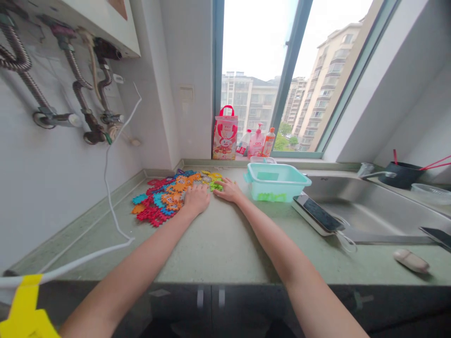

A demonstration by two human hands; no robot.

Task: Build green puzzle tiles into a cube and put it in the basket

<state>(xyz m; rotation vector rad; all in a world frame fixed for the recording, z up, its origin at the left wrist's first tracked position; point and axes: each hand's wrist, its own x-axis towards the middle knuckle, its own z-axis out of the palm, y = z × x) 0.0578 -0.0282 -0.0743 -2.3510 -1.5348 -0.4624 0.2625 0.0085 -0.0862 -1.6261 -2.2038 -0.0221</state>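
Counter [211, 249] comes first, stretching from the body to beneath both hands. Well to the right of the right hand and nearer the body, a phone [317, 213] rests on a white block beside the sink [369, 206]; its cord is best kept out of the right arm's path.

Farther in, the left hand [197, 197] is palm down, fingers close together, at the right side of the heap. Orange gear pieces [175, 197] lie just left of it, with red gear pieces [151, 215] farther left. Whether it grips anything underneath, I cannot tell. A light, flat touch should steady these toothed pieces better than a hard push, which could make them ride over one another.

Just beside it, the right hand [229, 190] reaches out with the thumb apart from the fingers, over green gear pieces [216, 185]; a pinch there is hidden. Fingertips alone would probably suit such small pieces, taking the loose top ones and lifting straight up so that teeth do not snag.

Slightly beyond and to the right of the right hand stands a pale green tub [257, 185], with bright green pieces [272, 197] showing through its wall. Its rim calls for some clearance.
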